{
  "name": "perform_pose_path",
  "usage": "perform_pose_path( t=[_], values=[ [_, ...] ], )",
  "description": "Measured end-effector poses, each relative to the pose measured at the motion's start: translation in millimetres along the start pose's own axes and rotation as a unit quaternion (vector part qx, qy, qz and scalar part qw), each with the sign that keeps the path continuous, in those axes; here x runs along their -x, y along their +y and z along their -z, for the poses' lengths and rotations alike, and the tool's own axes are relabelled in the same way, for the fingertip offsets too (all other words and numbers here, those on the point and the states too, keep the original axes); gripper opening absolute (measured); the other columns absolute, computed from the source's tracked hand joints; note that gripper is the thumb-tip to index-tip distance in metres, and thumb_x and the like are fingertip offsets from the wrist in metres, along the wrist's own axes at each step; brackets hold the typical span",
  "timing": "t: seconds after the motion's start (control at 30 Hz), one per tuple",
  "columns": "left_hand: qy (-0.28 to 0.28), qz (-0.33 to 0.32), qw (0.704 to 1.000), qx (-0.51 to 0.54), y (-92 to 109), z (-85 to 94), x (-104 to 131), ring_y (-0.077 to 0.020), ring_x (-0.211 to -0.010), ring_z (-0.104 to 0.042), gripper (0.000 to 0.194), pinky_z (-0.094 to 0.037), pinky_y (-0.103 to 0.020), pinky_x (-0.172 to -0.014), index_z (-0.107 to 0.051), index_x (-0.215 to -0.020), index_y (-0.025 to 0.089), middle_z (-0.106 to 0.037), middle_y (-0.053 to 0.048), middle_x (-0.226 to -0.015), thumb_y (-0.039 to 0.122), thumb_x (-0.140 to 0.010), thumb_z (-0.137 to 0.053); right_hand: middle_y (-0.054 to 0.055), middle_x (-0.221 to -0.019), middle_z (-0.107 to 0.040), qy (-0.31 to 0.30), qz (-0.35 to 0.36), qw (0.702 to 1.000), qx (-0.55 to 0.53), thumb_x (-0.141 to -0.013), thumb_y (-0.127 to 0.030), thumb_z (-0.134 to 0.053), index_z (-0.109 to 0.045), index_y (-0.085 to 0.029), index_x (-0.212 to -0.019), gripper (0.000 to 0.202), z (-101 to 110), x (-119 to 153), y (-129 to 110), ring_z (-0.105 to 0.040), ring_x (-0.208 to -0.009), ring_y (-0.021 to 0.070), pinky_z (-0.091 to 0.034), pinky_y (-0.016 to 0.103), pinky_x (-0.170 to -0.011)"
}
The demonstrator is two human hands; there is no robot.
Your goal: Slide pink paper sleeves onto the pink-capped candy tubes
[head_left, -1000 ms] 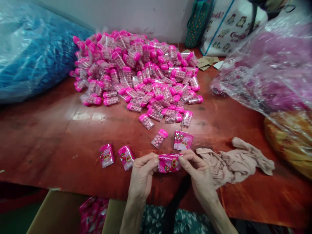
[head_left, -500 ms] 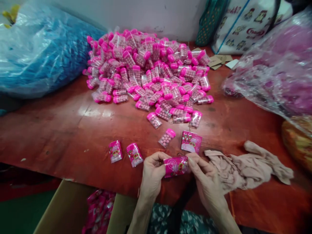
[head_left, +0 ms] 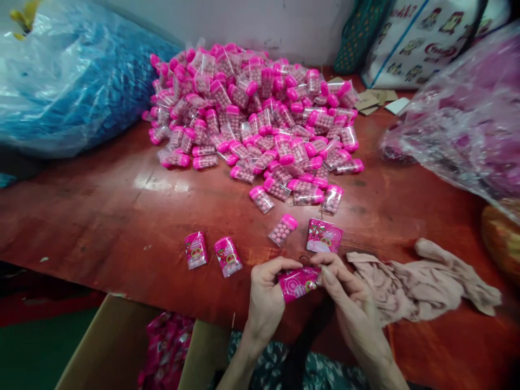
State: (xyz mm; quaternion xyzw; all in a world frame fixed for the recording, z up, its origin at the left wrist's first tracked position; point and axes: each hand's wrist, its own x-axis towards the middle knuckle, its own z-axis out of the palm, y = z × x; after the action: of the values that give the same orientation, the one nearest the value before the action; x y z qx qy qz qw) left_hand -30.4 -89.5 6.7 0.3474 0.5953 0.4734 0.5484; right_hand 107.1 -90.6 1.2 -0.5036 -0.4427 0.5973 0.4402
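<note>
Head view, pink packet (head_left: 298,284) partly hidden by right hand (head_left: 354,298), carton (head_left: 103,346) cut off

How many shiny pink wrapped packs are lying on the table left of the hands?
2: the left pack, and the right pack beside it, nearer the left hand. Neither is hidden.

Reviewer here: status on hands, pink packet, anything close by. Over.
Left hand and right hand pinching pink packet, one at each end. Capped bottle lies beyond it; crumpled cloth beside right hand.
</note>
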Motion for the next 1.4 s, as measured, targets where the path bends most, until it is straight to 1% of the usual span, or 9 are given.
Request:
perform_pose_path(
  t=[0.13, 0.3, 0.37, 0.53, 0.8, 0.97, 1.17, 1.33, 1.4],
  values=[
    [-0.009, 0.076, 0.991, 0.107, -5, 2.7, -2, -0.0113, -0.039, -0.054, 0.011, -0.044, -0.021, -0.039, -0.071, -0.073, 0.016, -0.065, 0.000, -0.054, 0.011, -0.064, -0.066, 0.005, -0.103, -0.054, -0.079, 0.032, 0.995, 0.048, -0.088, -0.030, -0.050, -0.063, -0.023, -0.082, 0.016, 1, -1, -5, -0.051, -0.098, 0.0214, -0.040, 0.029, -0.082],
    [-0.082, 0.135, 0.969, 0.191, -6, 4.0, -3, -0.0131, -0.040, -0.058, 0.018, -0.048, -0.022, -0.040, -0.069, -0.084, 0.015, -0.066, -0.002, -0.052, 0.014, -0.066, -0.068, 0.002, -0.097, -0.054, -0.032, 0.036, 0.995, 0.084, -0.082, -0.023, -0.060, -0.064, -0.022, -0.068, 0.014, 3, -3, -3, -0.055, -0.086, 0.0169, -0.042, 0.026, -0.075],
    [-0.099, 0.145, 0.964, 0.201, -6, 2.9, -3, -0.0130, -0.038, -0.057, 0.015, -0.047, -0.021, -0.038, -0.070, -0.080, 0.012, -0.064, -0.003, -0.047, 0.017, -0.066, -0.069, 0.002, -0.095, -0.054, -0.037, 0.063, 0.993, 0.096, -0.082, -0.021, -0.059, -0.065, -0.023, -0.070, 0.014, 3, -4, -5, -0.056, -0.082, 0.0166, -0.043, 0.027, -0.072],
    [-0.042, 0.161, 0.963, 0.210, -8, -1.0, -3, -0.0131, -0.034, -0.056, 0.012, -0.044, -0.020, -0.033, -0.072, -0.072, 0.012, -0.067, -0.005, -0.049, 0.014, -0.060, -0.070, 0.003, -0.088, -0.056, -0.030, 0.157, 0.973, 0.166, -0.080, -0.016, -0.060, -0.067, -0.024, -0.069, 0.015, 6, -5, -10, -0.055, -0.080, 0.0184, -0.043, 0.030, -0.070],
    [-0.079, 0.149, 0.943, 0.286, 0, -5.8, -3, -0.0149, -0.039, -0.059, 0.017, -0.049, -0.022, -0.038, -0.071, -0.080, 0.014, -0.067, -0.006, -0.052, 0.009, -0.066, -0.062, 0.005, -0.094, -0.054, -0.037, 0.108, 0.977, 0.179, -0.087, -0.019, -0.052, -0.064, -0.020, -0.067, 0.024, -4, -7, -12, -0.055, -0.086, 0.0181, -0.042, 0.028, -0.074],
    [-0.007, 0.148, 0.940, 0.308, -1, 1.0, -1, -0.0135, -0.034, -0.057, 0.020, -0.045, -0.019, -0.033, -0.071, -0.075, 0.015, -0.067, -0.005, -0.050, 0.004, -0.061, -0.061, 0.003, -0.083, -0.055, -0.036, 0.150, 0.969, 0.194, -0.084, -0.017, -0.055, -0.065, -0.020, -0.067, 0.020, -12, -4, -14, -0.055, -0.076, 0.0155, -0.043, 0.026, -0.065],
    [0.122, 0.028, 0.953, 0.276, 12, 24.6, -1, -0.0139, -0.039, -0.059, 0.021, -0.045, -0.018, -0.036, -0.072, -0.076, 0.019, -0.066, -0.004, -0.049, 0.006, -0.062, -0.063, 0.000, -0.071, -0.056, 0.116, 0.143, 0.968, 0.171, -0.085, -0.019, -0.055, -0.058, -0.021, -0.069, 0.017, -13, -11, -21, -0.053, -0.066, 0.0142, -0.041, 0.025, -0.060],
    [0.042, 0.057, 0.954, 0.290, 14, 19.4, 16, -0.0154, -0.038, -0.059, 0.021, -0.046, -0.020, -0.035, -0.073, -0.081, 0.019, -0.066, -0.004, -0.047, 0.009, -0.067, -0.061, 0.012, -0.108, -0.058, 0.058, 0.215, 0.902, 0.369, -0.090, -0.020, -0.044, -0.059, -0.018, -0.107, 0.023, -41, -41, -4, -0.058, -0.094, 0.0227, -0.048, 0.032, -0.077],
    [-0.010, 0.075, 0.952, 0.296, 11, 12.0, 26, -0.0155, -0.038, -0.059, 0.020, -0.046, -0.020, -0.036, -0.072, -0.084, 0.018, -0.066, -0.005, -0.048, 0.011, -0.069, -0.060, 0.018, -0.124, -0.050, 0.016, 0.215, 0.843, 0.493, -0.090, -0.027, -0.043, -0.055, -0.016, -0.117, 0.032, -54, -50, 7, -0.059, -0.093, 0.0268, -0.051, 0.032, -0.062]
  ],
)
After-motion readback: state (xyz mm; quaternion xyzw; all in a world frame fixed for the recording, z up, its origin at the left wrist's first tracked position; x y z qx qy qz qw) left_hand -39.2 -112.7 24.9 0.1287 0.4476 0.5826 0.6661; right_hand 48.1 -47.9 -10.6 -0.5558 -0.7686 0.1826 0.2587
